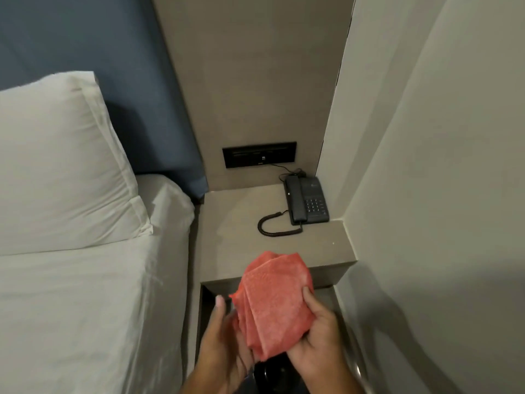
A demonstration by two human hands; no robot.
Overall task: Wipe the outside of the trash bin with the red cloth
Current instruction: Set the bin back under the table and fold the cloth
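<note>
1. The red cloth (274,302), folded into a loose bundle, is sitting between both hands, in front of and just below the front edge of the nightstand (227,237). Its lower end is resting in the palms and its upper part is fanning up over the nightstand's edge in this view.
2. A dark rounded object (272,373), possibly the trash bin, is showing directly beneath the hands; too little of it is visible to tell for certain.
3. The grey nightstand is standing in a corner between a bed (71,294) with white sheets and a plain wall. A black telephone (306,201) with a coiled cord is lying on its far right side, and a black socket panel (259,154) is sitting in the panel behind it. A white pillow (56,166) is leaning on a blue headboard (85,38).
4. The right hand (315,345) is gripping the red cloth, thumb pressing on its right edge.
5. The left hand (224,342) is cupping the cloth's left side from below, its thumb held apart.
</note>
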